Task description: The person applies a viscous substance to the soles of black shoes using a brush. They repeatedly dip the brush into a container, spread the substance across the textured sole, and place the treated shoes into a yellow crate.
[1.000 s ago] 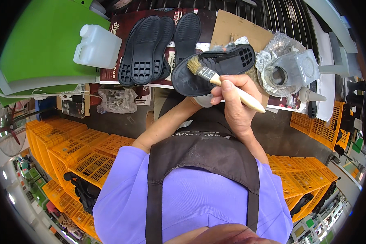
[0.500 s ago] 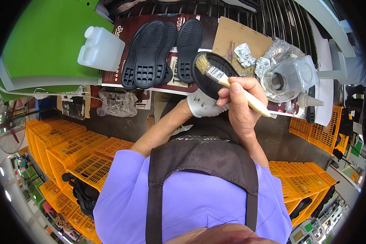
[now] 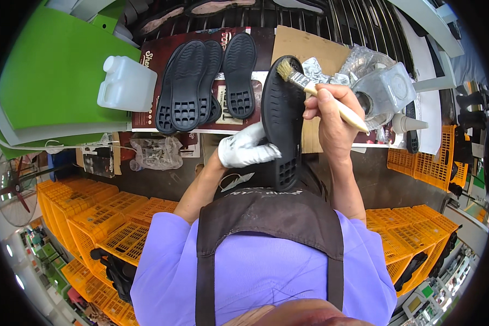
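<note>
My left hand (image 3: 246, 147), in a white glove with dark smudges, is closed on the edge of a black shoe sole (image 3: 280, 117). The sole points away from me, its ridged face up and its gridded heel close to my apron. My bare right hand (image 3: 334, 114) grips a paintbrush (image 3: 298, 79) by its pale handle. The pale bristles touch the sole near its toe end. To the left, several black soles (image 3: 188, 81) lie overlapped on dark red printed cardboard, and a single sole (image 3: 239, 70) lies beside them.
A white plastic jug (image 3: 127, 84) stands on the left by a green surface (image 3: 54, 70). On the right are a clear plastic container (image 3: 388, 89), crumpled wrapping and a nozzle-tipped bottle (image 3: 401, 123). Brown cardboard (image 3: 293, 41) lies behind the held sole. Orange crates (image 3: 106, 212) stand on both sides.
The held sole has turned so its full length shows, heel toward me. My left hand has shifted left to its side edge. The brush has moved slightly right, still by the toe end.
</note>
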The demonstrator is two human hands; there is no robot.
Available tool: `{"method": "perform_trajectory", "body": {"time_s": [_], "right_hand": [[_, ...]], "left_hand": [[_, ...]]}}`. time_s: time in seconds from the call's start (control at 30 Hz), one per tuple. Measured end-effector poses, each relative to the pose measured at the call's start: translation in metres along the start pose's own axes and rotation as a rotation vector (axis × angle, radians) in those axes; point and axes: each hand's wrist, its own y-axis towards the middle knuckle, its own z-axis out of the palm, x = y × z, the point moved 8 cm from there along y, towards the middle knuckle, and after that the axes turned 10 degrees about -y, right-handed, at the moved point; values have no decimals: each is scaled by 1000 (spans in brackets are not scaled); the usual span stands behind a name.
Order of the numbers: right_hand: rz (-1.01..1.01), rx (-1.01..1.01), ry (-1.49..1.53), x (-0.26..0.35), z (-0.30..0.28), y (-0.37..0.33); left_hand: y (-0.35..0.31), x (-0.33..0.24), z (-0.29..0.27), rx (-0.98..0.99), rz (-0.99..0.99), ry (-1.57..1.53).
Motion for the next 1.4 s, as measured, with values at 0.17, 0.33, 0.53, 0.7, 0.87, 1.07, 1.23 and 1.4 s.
{"method": "perform_trajectory", "body": {"time_s": [0.17, 0.33, 0.53, 0.7, 0.87, 1.07, 1.23, 1.4], "right_hand": [[15, 45, -37, -9, 0, 2], [102, 72, -49, -17, 4, -3], [206, 125, 47, -27, 12, -10], [236, 147, 36, -29, 24, -17], [254, 185, 23, -33, 32, -24], [258, 224, -4, -30, 39, -30], [257, 265, -3, -28, 43, -35], [259, 326, -21, -20, 45, -37]], "left_hand": [[-8, 16, -10, -33, -54, -449], [-10, 12, -14, 32, -3, -673], [-10, 20, -18, -69, -22, -937], [-8, 33, -33, -127, -36, -975], [-2, 21, -36, -210, 37, -989], [2, 25, -51, -322, 71, -1076], [7, 14, -53, -421, 149, -919], [7, 11, -58, -507, 156, -930]]}}
